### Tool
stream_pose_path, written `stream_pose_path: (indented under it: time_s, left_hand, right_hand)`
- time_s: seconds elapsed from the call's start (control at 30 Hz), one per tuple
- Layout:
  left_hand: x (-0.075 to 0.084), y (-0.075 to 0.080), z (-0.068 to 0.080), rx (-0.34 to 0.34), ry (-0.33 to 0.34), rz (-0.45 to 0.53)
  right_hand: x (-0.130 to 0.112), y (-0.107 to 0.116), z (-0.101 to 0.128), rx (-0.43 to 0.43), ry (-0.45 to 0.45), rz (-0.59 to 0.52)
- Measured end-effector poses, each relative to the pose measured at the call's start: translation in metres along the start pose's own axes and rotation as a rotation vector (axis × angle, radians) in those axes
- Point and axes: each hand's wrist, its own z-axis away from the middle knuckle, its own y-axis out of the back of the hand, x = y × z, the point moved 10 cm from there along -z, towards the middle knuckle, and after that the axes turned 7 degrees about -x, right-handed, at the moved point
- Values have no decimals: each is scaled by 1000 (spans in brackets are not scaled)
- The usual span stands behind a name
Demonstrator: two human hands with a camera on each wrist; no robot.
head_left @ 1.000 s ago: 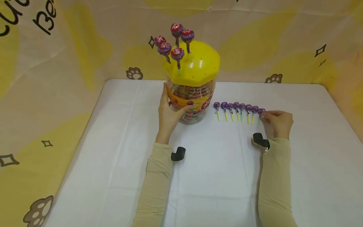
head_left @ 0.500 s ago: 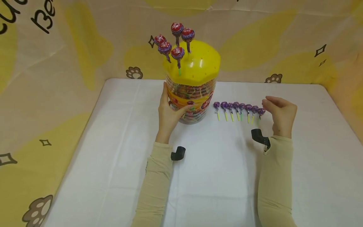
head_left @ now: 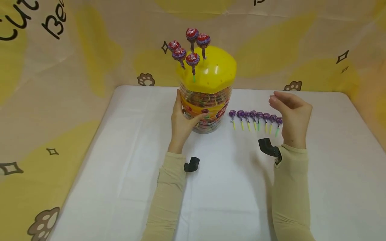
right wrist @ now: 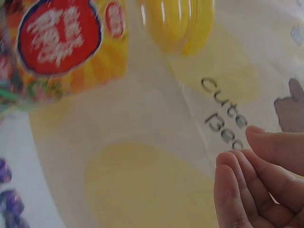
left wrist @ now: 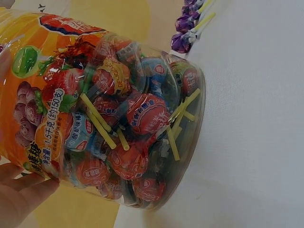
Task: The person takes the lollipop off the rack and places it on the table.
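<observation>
A large clear candy jar with a yellow lid stands on the table, full of wrapped lollipops. My left hand grips its left side, thumb across the front label and fingers partly hidden behind. Several red-and-purple lollipops stick up from holes in the lid's left part. To the right of the jar, a row of purple-wrapped lollipops lies flat with sticks toward me. Over the right end of that row, my right hand is raised, fingers loosely bent; the right wrist view shows no object in its fingers.
The white table reaches to a yellow patterned backdrop behind and at the sides. A dark wrist camera sits on the left sleeve and another camera on the right.
My right hand has let go of the rightmost purple lollipop, lifted off the table and shifted slightly left. The left hand stays on the jar. The head view has tilted a little.
</observation>
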Motion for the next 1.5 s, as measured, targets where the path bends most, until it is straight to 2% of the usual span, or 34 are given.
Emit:
stream_pose_path:
  time_s: [0.23, 0.47, 0.63, 1.0, 1.17, 1.37, 1.5]
  left_hand:
    - [2, -1, -1, -3, -19, 15]
    - [1, -1, -2, 2, -32, 12]
    - [1, -1, -2, 5, -32, 3]
    - [-1, 0, -1, 4, -20, 9]
    - [-1, 0, -1, 3, -18, -1]
    - [-3, -1, -2, -5, -14, -13]
    - [-3, 0, -2, -4, -16, -22]
  right_hand:
    - [-20, -48, -1, -105, 64, -39]
    - [-38, -100, -5, -199, 82, -5]
    - [-46, -129, -9, -251, 98, 16]
    - [-50, -169, -15, -314, 102, 93]
    - [-53, -189, -15, -353, 148, 149]
    - [-58, -199, -14, -322, 202, 235]
    - [-61, -202, -15, -300, 222, 247]
